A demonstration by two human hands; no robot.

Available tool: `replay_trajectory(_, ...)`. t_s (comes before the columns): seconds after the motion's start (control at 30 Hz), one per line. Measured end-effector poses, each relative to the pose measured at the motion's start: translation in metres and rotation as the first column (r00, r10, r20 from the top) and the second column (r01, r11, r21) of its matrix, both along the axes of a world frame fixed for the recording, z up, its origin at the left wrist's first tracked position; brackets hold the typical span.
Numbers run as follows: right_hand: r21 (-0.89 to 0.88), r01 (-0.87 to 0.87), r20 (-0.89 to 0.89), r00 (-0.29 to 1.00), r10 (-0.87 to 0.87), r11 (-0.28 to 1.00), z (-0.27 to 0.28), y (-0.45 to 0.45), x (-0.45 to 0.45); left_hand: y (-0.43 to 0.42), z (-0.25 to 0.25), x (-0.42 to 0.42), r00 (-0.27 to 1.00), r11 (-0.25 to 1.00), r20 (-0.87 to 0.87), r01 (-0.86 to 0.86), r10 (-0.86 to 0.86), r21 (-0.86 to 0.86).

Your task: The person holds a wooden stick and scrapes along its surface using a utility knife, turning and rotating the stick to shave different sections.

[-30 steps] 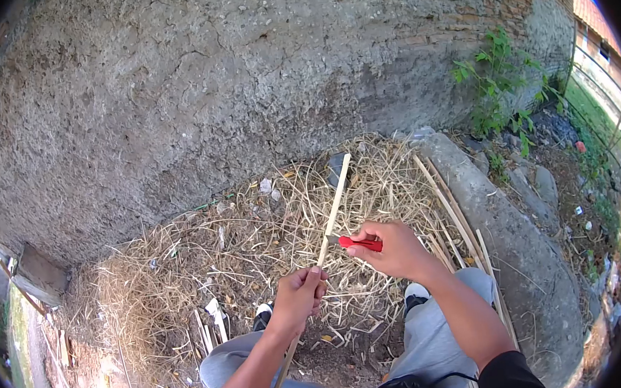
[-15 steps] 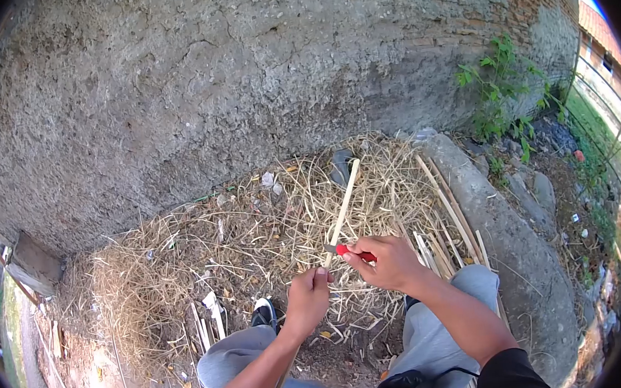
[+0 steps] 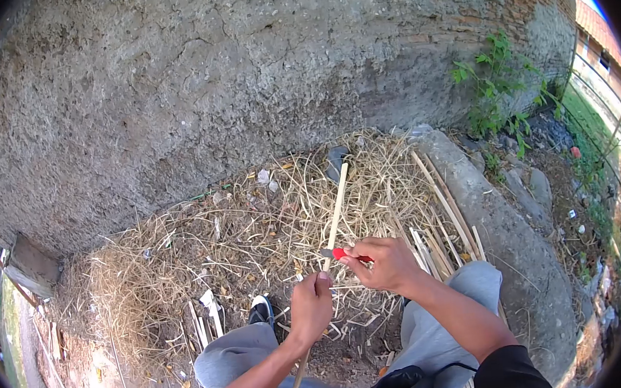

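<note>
My left hand (image 3: pixel 311 306) is closed round a long, pale bamboo-like strip (image 3: pixel 337 206). The strip's far end points up toward the wall, and its near part (image 3: pixel 296 387) runs down past my left wrist over my lap. In my right hand (image 3: pixel 387 263) is a knife (image 3: pixel 339 253) with a red handle, gripped with the thumb along it. Its short grey blade lies against the strip, just beyond my left fingers. The blade's edge is too small to make out.
Pale shavings (image 3: pixel 137 283) cover the ground between my feet and a rough wall (image 3: pixel 242 89). More strips (image 3: pixel 444 201) lie at the right, beside a stone slab (image 3: pixel 491 230). A dark stone (image 3: pixel 336 161) sits near the wall, and a leafy plant (image 3: pixel 496 81) grows at right.
The strip's far end has shifted a little left and down, and its near part now shows below my left wrist. Both hands keep their holds, the knife still at the strip.
</note>
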State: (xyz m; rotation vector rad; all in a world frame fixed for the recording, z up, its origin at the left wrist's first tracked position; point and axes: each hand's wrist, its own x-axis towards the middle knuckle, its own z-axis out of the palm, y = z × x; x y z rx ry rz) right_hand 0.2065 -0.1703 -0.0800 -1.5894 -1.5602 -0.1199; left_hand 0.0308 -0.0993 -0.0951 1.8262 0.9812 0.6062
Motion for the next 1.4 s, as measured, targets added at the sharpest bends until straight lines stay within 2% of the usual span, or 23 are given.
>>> replay_trajectory(0.03,-0.018,0.017,0.007,1.0,-0.017,1.0,0.0,-0.002,-0.001,-0.001,-0.002,-0.002,1.0,1.0,-0.002,0.001,-0.001,0.002)
replay_trajectory(0.1,-0.04,0.033,0.014,0.999,-0.032,0.999,-0.002,-0.005,-0.002,-0.004,-0.005,-0.005,0.999,0.989,-0.043,0.026,-0.02,0.145)
replay_trajectory(0.2,-0.013,0.034,0.023,0.999,-0.034,0.999,-0.011,-0.009,-0.001,-0.011,-0.002,-0.007,0.998,0.991,-0.054,0.021,-0.014,0.133)
replay_trajectory(0.3,-0.005,0.033,-0.043,0.999,-0.033,0.999,-0.014,-0.011,-0.002,-0.014,-0.001,-0.01,0.997,0.985,-0.072,0.047,-0.035,0.164)
replay_trajectory(0.53,-0.027,0.06,-0.003,0.998,-0.06,0.998,-0.02,-0.013,0.002,-0.017,-0.001,-0.009,0.994,0.985,-0.098,0.067,-0.052,0.157)
replay_trajectory(0.67,0.023,0.034,-0.039,0.999,-0.033,0.999,-0.026,-0.008,0.006,-0.02,0.008,-0.005,0.992,0.994,-0.123,0.038,-0.026,0.099)
replay_trajectory(0.77,-0.015,0.066,-0.025,0.997,-0.067,0.998,-0.031,-0.007,0.007,-0.021,0.014,-0.004,0.988,0.999,-0.153,0.029,-0.023,0.039)
replay_trajectory(0.83,-0.034,0.273,-0.069,0.959,-0.275,0.961,-0.036,0.002,0.038,-0.036,0.014,-0.011,0.981,0.999,-0.191,0.033,-0.031,0.005)
replay_trajectory(0.9,-0.318,0.488,-0.066,0.844,-0.532,0.813,-0.022,-0.005,0.104,-0.065,0.005,-0.03,0.973,0.98,-0.186,0.16,-0.136,0.118)
replay_trajectory(0.97,-0.238,0.536,-0.134,0.808,-0.574,0.81,0.001,-0.015,0.113,-0.046,0.008,-0.038,0.977,0.984,-0.177,0.141,-0.121,0.108)
replay_trajectory(1.0,-0.231,0.542,-0.139,0.803,-0.579,0.808,-0.008,-0.016,0.12,-0.038,0.01,-0.04,0.985,0.992,-0.146,0.101,-0.089,0.073)
replay_trajectory(1.07,-0.127,0.491,-0.398,0.771,-0.497,0.862,-0.03,-0.017,0.128,-0.012,0.019,-0.044,0.986,0.995,-0.158,0.062,-0.049,0.073)
replay_trajectory(1.1,-0.135,0.482,-0.385,0.779,-0.494,0.865,-0.031,-0.017,0.124,-0.003,0.022,-0.047,0.984,0.997,-0.176,0.02,-0.008,0.07)
replay_trajectory(1.17,-0.161,0.357,-0.553,0.739,-0.384,0.92,-0.031,-0.014,0.112,0.004,0.015,-0.045,0.984,0.998,-0.177,0.011,0.001,0.068)
replay_trajectory(1.27,-0.144,0.229,-0.631,0.729,-0.267,0.963,-0.017,-0.004,0.084,0.007,0.012,-0.037,0.996,0.995,-0.089,0.039,-0.031,0.089)
replay_trajectory(1.3,-0.149,0.147,-0.686,0.697,-0.209,0.978,-0.016,-0.002,0.074,0.004,0.018,-0.036,0.991,0.996,-0.129,0.03,-0.018,0.09)
replay_trajectory(1.33,-0.148,0.143,-0.68,0.704,-0.206,0.979,-0.015,0.0,0.063,0.002,0.023,-0.033,0.986,0.996,-0.168,0.02,-0.004,0.09)
replay_trajectory(1.4,-0.187,0.018,-0.655,0.743,-0.139,0.982,-0.016,0.001,0.041,-0.001,0.028,-0.03,0.981,0.992,-0.193,0.014,0.011,0.126)
